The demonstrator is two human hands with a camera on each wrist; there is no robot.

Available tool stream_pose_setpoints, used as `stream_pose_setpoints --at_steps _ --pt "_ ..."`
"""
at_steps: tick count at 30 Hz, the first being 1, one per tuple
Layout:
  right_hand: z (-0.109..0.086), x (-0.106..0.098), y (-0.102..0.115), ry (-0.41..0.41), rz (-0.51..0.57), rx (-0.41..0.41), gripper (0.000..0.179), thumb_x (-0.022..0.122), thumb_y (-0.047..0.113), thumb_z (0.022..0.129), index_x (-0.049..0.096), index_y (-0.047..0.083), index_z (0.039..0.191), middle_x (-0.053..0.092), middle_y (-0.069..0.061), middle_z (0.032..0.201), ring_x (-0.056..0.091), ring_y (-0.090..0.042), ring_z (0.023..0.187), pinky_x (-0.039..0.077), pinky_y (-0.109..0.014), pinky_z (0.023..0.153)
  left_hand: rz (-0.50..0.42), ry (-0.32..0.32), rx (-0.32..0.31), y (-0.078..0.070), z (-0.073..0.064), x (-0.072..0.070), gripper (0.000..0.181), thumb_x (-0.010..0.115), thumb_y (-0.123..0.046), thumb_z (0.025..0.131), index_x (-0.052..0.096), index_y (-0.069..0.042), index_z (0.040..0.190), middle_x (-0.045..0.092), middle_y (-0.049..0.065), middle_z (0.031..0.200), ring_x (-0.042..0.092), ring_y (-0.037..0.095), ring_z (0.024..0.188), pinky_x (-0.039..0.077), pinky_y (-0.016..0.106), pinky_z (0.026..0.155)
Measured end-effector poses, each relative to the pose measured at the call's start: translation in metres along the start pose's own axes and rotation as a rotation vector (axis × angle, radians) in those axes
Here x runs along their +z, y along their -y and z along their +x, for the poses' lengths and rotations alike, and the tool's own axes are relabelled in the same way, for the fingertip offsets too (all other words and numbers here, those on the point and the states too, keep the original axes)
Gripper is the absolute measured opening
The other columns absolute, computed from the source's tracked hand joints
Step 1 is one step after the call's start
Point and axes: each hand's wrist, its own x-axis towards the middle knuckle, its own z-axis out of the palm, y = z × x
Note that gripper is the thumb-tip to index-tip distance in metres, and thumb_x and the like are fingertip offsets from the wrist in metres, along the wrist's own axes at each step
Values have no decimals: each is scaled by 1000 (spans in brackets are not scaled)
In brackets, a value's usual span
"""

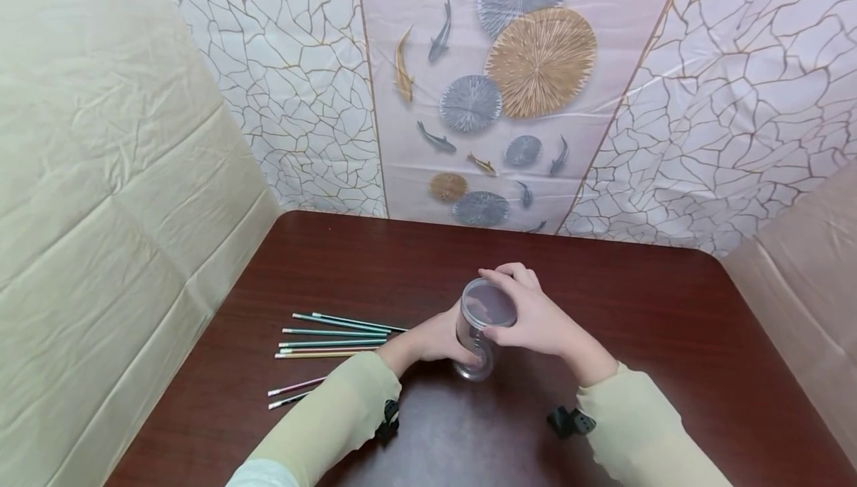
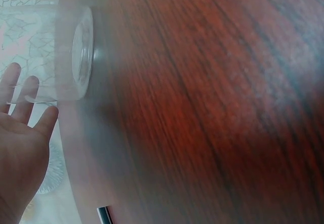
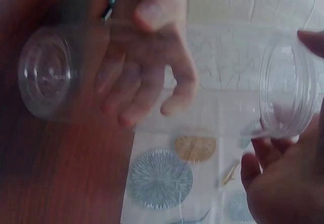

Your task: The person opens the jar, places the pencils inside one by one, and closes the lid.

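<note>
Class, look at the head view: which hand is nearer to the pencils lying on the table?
Left. The left hand, low on the clear container, is on the side toward the pencils; the right hand grips the container's top, farther from them.

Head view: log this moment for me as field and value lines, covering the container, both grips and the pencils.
container: clear jar, roughly upright; whether its base touches the table is unclear
left grip: around the jar's side, below the rim
right grip: thumb and fingers at the upper rim
pencils: at least eight, lying left of the jar, some partly hidden by the left sleeve
</note>
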Motion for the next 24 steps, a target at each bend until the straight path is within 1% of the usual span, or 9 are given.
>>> stream_pose_setpoints --at_steps 5,7,9,10,12,15,17,20,24 --pt "2 -3 -8 83 75 -73 76 73 18 68 44 11 138 38 -6 126 30 -25 119 38 -43 88 -8 3 7 1 -1 2 105 84 -15 64 15 -24 144 47 -6 128 46 8 115 35 26 98" --pt "1 -3 -11 101 84 -77 80 73 19 68 40 10 141 37 -6 129 29 -25 121 37 -44 90 -3 3 7 2 -1 3 106 84 -15 64 15 -23 144 47 -5 128 45 8 116 34 26 99" --pt "-1 -3 -10 83 72 -55 86 74 23 68 35 8 143 35 -10 131 28 -27 122 34 -47 92 9 1 1 2 -2 4 105 84 -16 64 16 -21 143 47 -5 128 46 7 115 34 25 98" --pt "-3 -3 -8 54 57 -31 88 75 25 69 33 7 144 35 -12 132 28 -29 122 32 -49 93 10 1 -2 2 -2 5 104 84 -16 64 17 -20 143 47 -4 128 46 7 114 34 25 98" --pt "-6 0 -1 -35 6 41 93 77 31 68 31 4 144 35 -16 132 29 -32 121 28 -51 94 5 4 -4 1 -2 5 103 84 -14 63 19 -19 142 48 -3 127 47 7 113 35 25 98" --pt "-12 8 14 -197 -112 181 99 80 42 64 33 0 141 37 -21 128 32 -36 116 25 -51 90 2 3 -9 0 -1 4 99 84 -14 63 23 -20 140 48 -3 126 49 8 111 37 25 96" --pt "-14 15 25 -282 -188 258 102 80 48 61 36 -2 138 39 -23 125 34 -39 112 25 -51 86 10 1 -12 0 0 3 99 84 -15 63 22 -20 140 48 -4 126 49 8 111 38 25 95" --pt "-14 24 37 -351 -278 335 106 80 56 58 39 -5 134 40 -24 121 36 -41 108 26 -51 82 38 -8 -27 1 2 1 101 85 -18 63 20 -21 141 46 -5 126 49 8 110 40 26 93" --pt "-11 31 42 -385 -361 383 105 77 62 55 44 -5 128 43 -23 115 39 -40 103 28 -51 79 62 -13 -56 1 2 0 103 85 -21 63 19 -21 142 47 -5 126 50 8 109 40 26 92"
